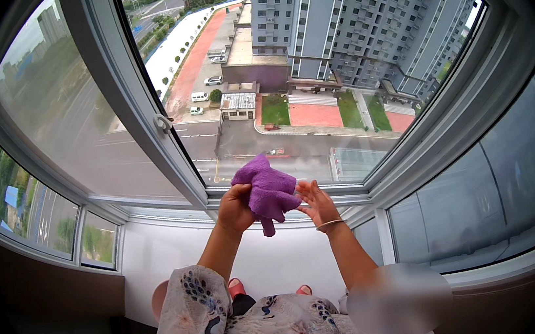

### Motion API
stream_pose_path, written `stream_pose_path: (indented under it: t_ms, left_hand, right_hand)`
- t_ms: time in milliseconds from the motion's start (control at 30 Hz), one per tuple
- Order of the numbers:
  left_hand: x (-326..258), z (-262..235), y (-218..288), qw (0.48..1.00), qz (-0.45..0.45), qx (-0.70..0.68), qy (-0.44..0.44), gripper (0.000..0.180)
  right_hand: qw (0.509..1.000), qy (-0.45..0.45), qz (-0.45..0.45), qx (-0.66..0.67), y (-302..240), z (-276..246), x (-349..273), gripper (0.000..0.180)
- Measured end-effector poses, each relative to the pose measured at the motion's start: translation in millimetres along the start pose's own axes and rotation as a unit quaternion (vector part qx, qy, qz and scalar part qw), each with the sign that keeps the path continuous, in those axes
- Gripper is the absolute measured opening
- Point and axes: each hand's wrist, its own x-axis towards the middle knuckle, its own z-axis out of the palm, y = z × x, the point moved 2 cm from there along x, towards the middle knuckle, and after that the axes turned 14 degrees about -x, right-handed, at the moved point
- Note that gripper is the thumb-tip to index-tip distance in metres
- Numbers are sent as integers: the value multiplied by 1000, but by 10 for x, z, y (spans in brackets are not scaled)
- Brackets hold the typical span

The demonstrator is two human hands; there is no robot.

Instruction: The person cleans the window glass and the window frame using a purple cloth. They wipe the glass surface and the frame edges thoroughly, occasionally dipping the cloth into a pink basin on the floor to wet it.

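Left hand (234, 208) raised, gripping purple cloth (268, 190); right hand (316, 202) open alongside.

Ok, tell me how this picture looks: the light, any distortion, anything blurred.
Head view: even daylight comes through the window frame, with no hard shadows; the fisheye bends the frame's straight bars toward the rim and leaves black corners; the left pane looks hazy beside the clearer middle one; the purple cloth, left hand and right hand are sharp; a smeared patch sits at lower right.
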Motion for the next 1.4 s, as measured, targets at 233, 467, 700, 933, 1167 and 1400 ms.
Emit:
stream_pose_path:
  t_ms: [233, 467, 700, 933, 1167, 1400]
  left_hand:
    - [-28, -336, 528, 984, 84, 133, 86, 36]
    - [-253, -353, 813, 900, 142, 339, 233, 29]
    - [-11, -746, 1215, 928, 328, 46, 170, 37]
    - [592, -655, 1614, 952, 260, -78, 141, 32]
    - [770, -268, 1964, 930, 356, 86, 3, 39]
    - [771, -733, 1710, 864, 357, 344, 87, 37]
  right_hand:
    - [988, -131, -41, 68, -234, 455, 91, 25]
    - [984, -138, -63, -94, -135, 905, 602, 27]
    - [993, -115, -12, 41, -245, 1527, 1010, 29]
    - [994, -71, -83, -30, -293, 1862, 1706, 34]
    - [959, -137, -234, -82, -1120, 2351, 1938, 34]
    - [952, -29, -231, -198, -24, 1867, 2547, 35]
